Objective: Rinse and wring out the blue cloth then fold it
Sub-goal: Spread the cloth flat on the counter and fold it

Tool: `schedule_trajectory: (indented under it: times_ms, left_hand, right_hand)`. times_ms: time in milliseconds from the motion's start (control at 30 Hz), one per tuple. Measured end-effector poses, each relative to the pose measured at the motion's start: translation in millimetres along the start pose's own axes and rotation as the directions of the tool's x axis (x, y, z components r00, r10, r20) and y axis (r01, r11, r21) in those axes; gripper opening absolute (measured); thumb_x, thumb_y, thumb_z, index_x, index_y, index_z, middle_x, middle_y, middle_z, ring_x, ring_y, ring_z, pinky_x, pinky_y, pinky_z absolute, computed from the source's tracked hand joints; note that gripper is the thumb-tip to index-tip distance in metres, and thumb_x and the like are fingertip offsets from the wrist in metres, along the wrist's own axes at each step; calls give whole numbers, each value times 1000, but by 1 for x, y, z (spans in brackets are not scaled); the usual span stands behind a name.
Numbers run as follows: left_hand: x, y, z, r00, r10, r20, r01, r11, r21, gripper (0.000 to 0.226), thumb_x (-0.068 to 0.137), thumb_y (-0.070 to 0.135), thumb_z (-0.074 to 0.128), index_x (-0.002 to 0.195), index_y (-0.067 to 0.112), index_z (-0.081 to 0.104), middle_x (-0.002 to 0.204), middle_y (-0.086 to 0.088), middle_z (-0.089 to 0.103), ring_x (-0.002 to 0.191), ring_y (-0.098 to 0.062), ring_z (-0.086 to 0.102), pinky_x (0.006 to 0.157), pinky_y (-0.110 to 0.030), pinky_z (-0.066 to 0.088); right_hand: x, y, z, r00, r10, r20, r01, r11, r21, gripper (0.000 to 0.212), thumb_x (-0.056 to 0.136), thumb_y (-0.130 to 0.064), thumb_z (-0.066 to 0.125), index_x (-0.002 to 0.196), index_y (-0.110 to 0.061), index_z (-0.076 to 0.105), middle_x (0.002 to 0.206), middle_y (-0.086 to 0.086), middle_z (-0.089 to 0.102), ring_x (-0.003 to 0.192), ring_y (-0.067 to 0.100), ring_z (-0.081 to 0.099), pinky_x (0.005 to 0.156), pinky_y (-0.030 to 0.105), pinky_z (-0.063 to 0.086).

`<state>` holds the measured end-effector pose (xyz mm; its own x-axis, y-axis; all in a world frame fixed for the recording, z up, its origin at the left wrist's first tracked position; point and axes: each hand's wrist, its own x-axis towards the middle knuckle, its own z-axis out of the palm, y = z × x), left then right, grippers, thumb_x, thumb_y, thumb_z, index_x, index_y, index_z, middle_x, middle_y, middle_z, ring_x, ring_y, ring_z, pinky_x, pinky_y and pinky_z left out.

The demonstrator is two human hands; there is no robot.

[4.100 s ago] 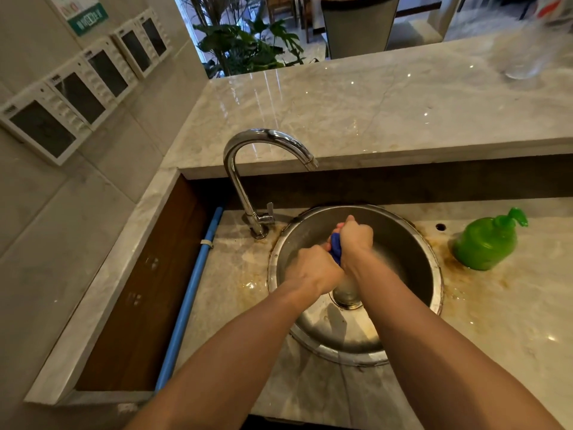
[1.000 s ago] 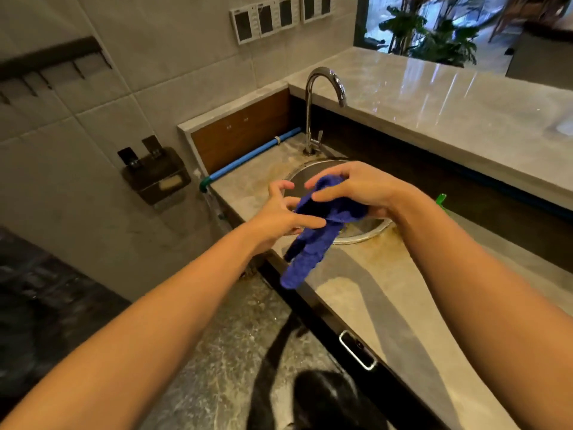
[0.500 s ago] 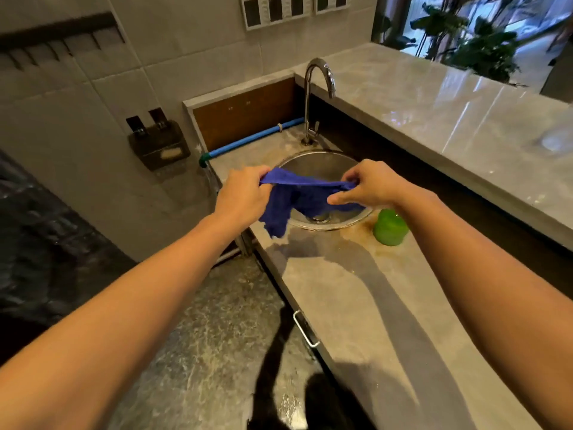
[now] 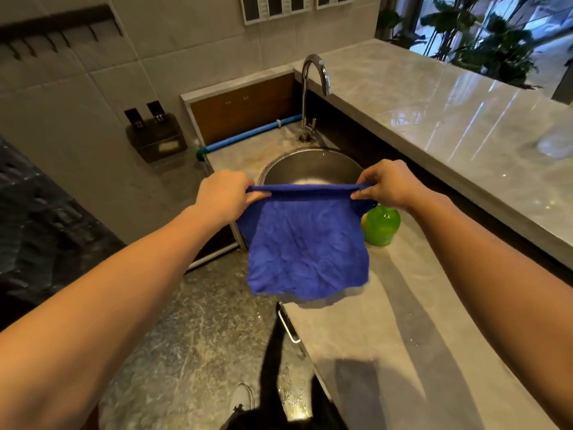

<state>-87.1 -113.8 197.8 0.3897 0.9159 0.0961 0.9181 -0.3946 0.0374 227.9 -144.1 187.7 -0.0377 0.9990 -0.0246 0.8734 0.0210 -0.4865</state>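
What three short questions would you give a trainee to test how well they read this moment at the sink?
1. Choose one. How is the blue cloth held?
A) bunched in one fist
B) the left hand and the right hand pinch its top corners, and it hangs spread out
C) it lies flat on the counter
2. True or false: the green bottle stands inside the sink.
3. Short answer: which step of the task probably comes next?

Key: 1 B. 2 False, it stands on the counter beside the sink. 3 Probably folding, since the cloth is already spread out.

No legible text, label or number anywhere.
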Motion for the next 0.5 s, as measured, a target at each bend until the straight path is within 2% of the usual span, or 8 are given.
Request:
schedule_trajectory:
  times_ms: [67, 167, 267, 300, 400, 467, 500]
  left_hand:
    - [2, 3, -4, 999, -37, -18, 36, 998, -57, 51, 92, 63, 45, 79, 19, 67, 76, -5, 66, 71, -28, 60, 60, -39, 49]
    - [-5, 7, -5, 999, -21, -49, 17, 996, -83, 47, 94, 58, 47, 81, 18, 67, 79, -6, 68, 75, -29, 61, 61, -41, 49]
    - [-22, 8, 9, 995, 15, -102, -28, 992, -123, 45, 94, 56, 49, 80, 19, 68, 75, -5, 67, 74, -26, 60, 62, -43, 49]
    - [-28, 9, 19, 992, 27, -120, -42, 991, -128, 45, 93, 57, 50, 79, 19, 68, 73, -4, 65, 72, -26, 59, 60, -43, 48]
    - [-51, 20, 63, 995, 49, -91, -60, 991, -122, 42, 89, 58, 56, 77, 19, 64, 71, -4, 62, 71, -28, 57, 55, -37, 40]
    - [-71, 31, 103, 997, 61, 44, -55, 992, -117, 36, 89, 52, 62, 79, 17, 61, 80, -7, 64, 79, -30, 59, 57, -36, 36]
    - [-82, 37, 123, 989, 57, 137, -40, 991, -126, 29, 88, 45, 65, 83, 17, 62, 87, -8, 65, 86, -30, 59, 61, -36, 40]
  right_hand:
    - [2, 5, -7, 999, -35, -38, 36, 999, 10, 18, 82, -28, 80, 95, -16, 77, 73, -3, 62, 77, 16, 57, 74, 25, 39]
    - [-3, 15, -18, 992, -99, -80, 102, 994, 33, 18, 83, -28, 79, 97, -16, 78, 69, -6, 61, 75, 15, 56, 72, 23, 36]
    - [-17, 28, -19, 986, -158, -49, 161, 985, 63, 16, 87, -31, 74, 97, -19, 79, 72, -2, 65, 67, 8, 56, 62, 21, 38]
    - [-23, 33, -16, 986, -168, -20, 169, 983, 67, 17, 89, -33, 72, 98, -20, 79, 74, -1, 67, 68, 8, 57, 62, 20, 39]
    - [-42, 55, 8, 978, -168, 120, 168, 986, 11, 25, 93, -33, 66, 99, -13, 78, 82, 7, 70, 81, 25, 64, 70, 32, 45]
    - [-57, 70, 40, 960, -68, 272, 77, 997, -23, 32, 96, -33, 62, 93, -4, 76, 87, 16, 70, 88, 34, 64, 77, 38, 47]
    - [-66, 77, 58, 936, -1, 352, 20, 999, -49, 35, 97, -34, 60, 92, -3, 74, 90, 18, 70, 91, 36, 64, 79, 38, 47]
